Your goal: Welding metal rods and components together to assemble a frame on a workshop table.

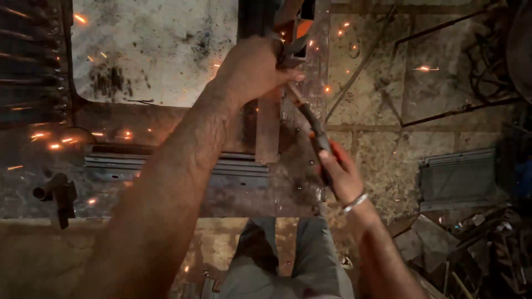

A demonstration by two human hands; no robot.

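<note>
Steel bar (268, 130) stands upright at the far edge of your bench (166, 50), right under your left hand (252, 69), whose fingers are curled tight around its top end. Your right hand (338, 171) is closed around the handle of a welding rod holder (316, 135), its rod slanting up to the joint beside the bar. Sparks (55, 145) scatter across the bench and the stone floor (382, 105). A stack of flat metal strips (177, 163) lies on the bench's near side.

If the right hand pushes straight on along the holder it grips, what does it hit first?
Probably the upright metal strip that the left hand steadies: the right hand aims its electrode holder up-left toward that joint, though depth is unclear.
</note>
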